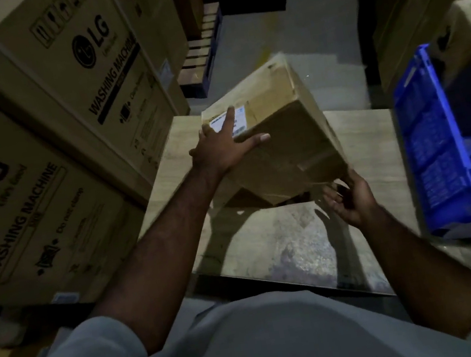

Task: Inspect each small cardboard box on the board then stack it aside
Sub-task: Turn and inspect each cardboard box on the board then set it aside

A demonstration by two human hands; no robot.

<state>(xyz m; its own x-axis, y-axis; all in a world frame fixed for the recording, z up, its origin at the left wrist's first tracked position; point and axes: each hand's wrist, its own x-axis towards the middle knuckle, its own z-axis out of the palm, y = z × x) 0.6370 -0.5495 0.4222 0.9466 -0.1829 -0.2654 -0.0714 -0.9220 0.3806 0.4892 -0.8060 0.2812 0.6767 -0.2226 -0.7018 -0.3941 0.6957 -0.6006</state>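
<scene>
- While your left hand presses flat, fingers spread, on the cardboard box, that box hangs tilted over the board at frame centre.
- Your right hand meets its lower right corner, fingers half bent; whether it grips cannot be told.

The brown cardboard box, taped shut and with a white printed label on its upper face, is tilted above the pale wooden board. It is carried between the left hand, spread on the label face, and the right hand at its near corner.
</scene>
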